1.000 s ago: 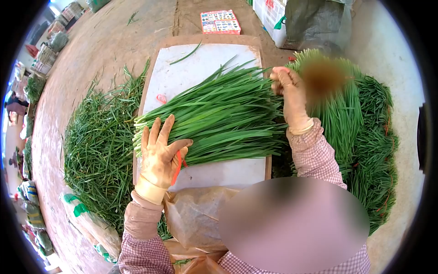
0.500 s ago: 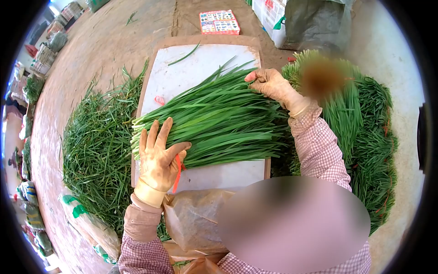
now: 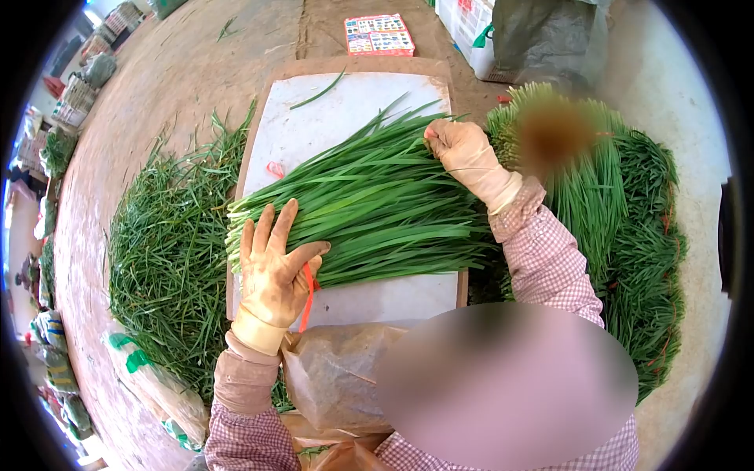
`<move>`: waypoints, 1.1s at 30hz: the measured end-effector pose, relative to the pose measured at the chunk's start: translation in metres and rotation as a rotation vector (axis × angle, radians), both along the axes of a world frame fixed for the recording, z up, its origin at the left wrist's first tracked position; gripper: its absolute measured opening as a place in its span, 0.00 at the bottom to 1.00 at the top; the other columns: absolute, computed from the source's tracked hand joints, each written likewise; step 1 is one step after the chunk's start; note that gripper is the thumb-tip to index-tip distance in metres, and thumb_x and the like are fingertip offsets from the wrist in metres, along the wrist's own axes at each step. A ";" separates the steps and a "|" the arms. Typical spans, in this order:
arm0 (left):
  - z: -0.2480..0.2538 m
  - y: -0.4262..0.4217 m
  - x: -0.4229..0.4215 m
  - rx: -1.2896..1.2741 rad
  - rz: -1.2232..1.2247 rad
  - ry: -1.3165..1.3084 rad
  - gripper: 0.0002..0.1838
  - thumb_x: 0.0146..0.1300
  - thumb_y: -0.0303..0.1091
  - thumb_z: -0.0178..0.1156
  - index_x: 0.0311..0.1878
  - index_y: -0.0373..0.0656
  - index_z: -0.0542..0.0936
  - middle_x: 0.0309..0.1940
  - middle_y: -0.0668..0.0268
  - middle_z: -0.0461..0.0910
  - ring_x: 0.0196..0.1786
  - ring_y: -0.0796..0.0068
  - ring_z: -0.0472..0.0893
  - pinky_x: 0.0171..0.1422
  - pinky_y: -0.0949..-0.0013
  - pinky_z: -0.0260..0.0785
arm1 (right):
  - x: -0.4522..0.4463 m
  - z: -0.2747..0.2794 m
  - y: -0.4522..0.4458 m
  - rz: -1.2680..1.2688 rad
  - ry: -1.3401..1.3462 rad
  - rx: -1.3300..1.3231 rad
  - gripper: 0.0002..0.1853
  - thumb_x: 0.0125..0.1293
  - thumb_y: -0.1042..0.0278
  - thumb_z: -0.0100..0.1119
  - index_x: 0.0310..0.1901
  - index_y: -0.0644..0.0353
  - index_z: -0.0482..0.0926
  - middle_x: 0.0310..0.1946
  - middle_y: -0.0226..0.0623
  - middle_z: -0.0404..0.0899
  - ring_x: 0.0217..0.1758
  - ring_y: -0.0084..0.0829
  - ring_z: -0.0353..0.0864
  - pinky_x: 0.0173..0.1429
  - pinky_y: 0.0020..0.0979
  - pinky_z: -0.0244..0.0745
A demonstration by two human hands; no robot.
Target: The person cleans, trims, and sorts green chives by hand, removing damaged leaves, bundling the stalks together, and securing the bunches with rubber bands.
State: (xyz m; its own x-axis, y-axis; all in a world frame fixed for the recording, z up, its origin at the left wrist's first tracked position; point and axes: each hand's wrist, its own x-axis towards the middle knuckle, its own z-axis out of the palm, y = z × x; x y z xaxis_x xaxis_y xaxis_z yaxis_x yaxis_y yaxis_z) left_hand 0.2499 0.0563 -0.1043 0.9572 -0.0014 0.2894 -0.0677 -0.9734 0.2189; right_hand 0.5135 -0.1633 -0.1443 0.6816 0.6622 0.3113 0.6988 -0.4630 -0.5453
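While the left hand (image 3: 271,263) stayed at 8 o'clock on the leaves (image 3: 377,204), its fingers spread loose near the pale ends, the right hand (image 3: 463,153) had come inward from beyond the tips to 2 o'clock. Its fingers were pinched together there; whether they gripped a leaf, one could not tell. That put a hand at each end of the leaves, which lay slantwise across the board (image 3: 298,133). A red strip (image 3: 307,298) hung at 7 o'clock by the left thumb; off the board, a heap (image 3: 169,235) lay at 9 o'clock, bundles (image 3: 648,212) at 3.
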 end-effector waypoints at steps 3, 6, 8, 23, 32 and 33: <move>-0.001 0.000 0.000 -0.005 0.002 -0.006 0.12 0.55 0.31 0.62 0.43 0.53 0.84 0.67 0.53 0.67 0.69 0.42 0.64 0.73 0.41 0.49 | -0.005 -0.004 0.001 -0.131 0.246 0.275 0.07 0.66 0.72 0.59 0.39 0.68 0.78 0.27 0.31 0.79 0.30 0.22 0.78 0.33 0.26 0.73; -0.002 0.000 0.000 -0.007 0.004 -0.009 0.12 0.54 0.30 0.63 0.42 0.54 0.84 0.67 0.53 0.67 0.69 0.42 0.64 0.73 0.41 0.50 | -0.002 -0.012 -0.002 -0.225 0.651 0.739 0.05 0.68 0.72 0.58 0.39 0.65 0.78 0.28 0.31 0.81 0.28 0.21 0.78 0.33 0.23 0.74; -0.005 0.000 -0.001 0.006 0.006 -0.018 0.13 0.52 0.29 0.64 0.42 0.55 0.84 0.67 0.54 0.67 0.68 0.43 0.64 0.72 0.41 0.51 | -0.002 -0.009 -0.006 -0.194 0.671 0.854 0.04 0.67 0.72 0.59 0.39 0.64 0.79 0.27 0.31 0.81 0.26 0.22 0.78 0.32 0.24 0.75; -0.010 -0.009 -0.012 0.092 -0.046 -0.073 0.16 0.46 0.33 0.67 0.42 0.54 0.84 0.63 0.59 0.71 0.67 0.42 0.65 0.68 0.36 0.54 | 0.004 0.015 -0.031 -0.253 0.853 0.658 0.09 0.69 0.65 0.58 0.42 0.62 0.80 0.29 0.33 0.83 0.27 0.21 0.77 0.33 0.24 0.72; -0.014 -0.011 -0.015 0.111 -0.076 -0.091 0.16 0.42 0.34 0.68 0.39 0.53 0.84 0.62 0.59 0.72 0.67 0.42 0.65 0.68 0.35 0.54 | 0.005 0.009 -0.044 -0.139 0.883 0.496 0.20 0.71 0.50 0.53 0.37 0.62 0.80 0.25 0.32 0.79 0.20 0.18 0.69 0.27 0.22 0.66; -0.014 -0.011 -0.015 0.119 -0.072 -0.093 0.16 0.42 0.34 0.68 0.39 0.53 0.84 0.62 0.59 0.72 0.67 0.42 0.65 0.68 0.36 0.54 | 0.005 0.008 -0.046 -0.136 0.887 0.417 0.21 0.70 0.49 0.54 0.36 0.62 0.80 0.25 0.32 0.79 0.20 0.18 0.68 0.27 0.22 0.65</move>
State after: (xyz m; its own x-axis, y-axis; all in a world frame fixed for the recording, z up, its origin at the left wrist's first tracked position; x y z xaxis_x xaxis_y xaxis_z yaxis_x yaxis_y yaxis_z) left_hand 0.2346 0.0449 -0.1184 0.9225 -0.1085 0.3705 -0.1528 -0.9839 0.0923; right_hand 0.5188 -0.2089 -0.1361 0.8427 0.5145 -0.1586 -0.0867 -0.1612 -0.9831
